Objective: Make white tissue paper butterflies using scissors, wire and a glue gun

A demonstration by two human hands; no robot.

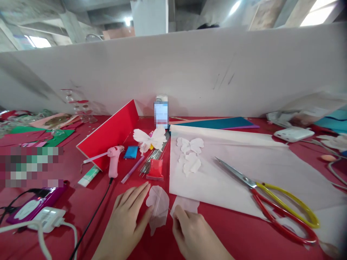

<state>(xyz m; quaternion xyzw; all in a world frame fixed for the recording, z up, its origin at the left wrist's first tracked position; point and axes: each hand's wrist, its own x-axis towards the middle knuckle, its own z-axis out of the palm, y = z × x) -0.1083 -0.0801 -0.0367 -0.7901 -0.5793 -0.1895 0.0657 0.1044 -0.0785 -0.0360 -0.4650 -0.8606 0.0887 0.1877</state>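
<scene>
- Head view, looking down over a red cloth-covered table point(81, 216) towards a tall white partition board point(173, 72).
- The left hand point(123, 220) lies palm down, its fingers spread slightly apart; the fingertips rest just beside a pale, petal-shaped tissue cutout point(158, 209), seemingly steadying this light piece.
- The right hand point(193, 233) has its thumb and forefinger close together on the lower edge of a pale tissue scrap point(185, 204), apparently pinching it, though the contact is partly hidden.
- Both pieces lie on the cloth between the hands, just below a large white tissue sheet point(217, 173), which carries loose white petal cutouts point(189, 155).
- Long steel scissors with red and yellow looped handles point(253, 186) lie across the sheet's right side, within easy reach but clear of the hands.
- Beyond the hands stand a pink hot-glue gun point(115, 153), its black cord point(92, 220) trailing towards the near edge, a bundle of thin metal wires point(154, 160), and a white tissue flower point(149, 139).
- Nothing lies between the hands and the cutouts.
</scene>
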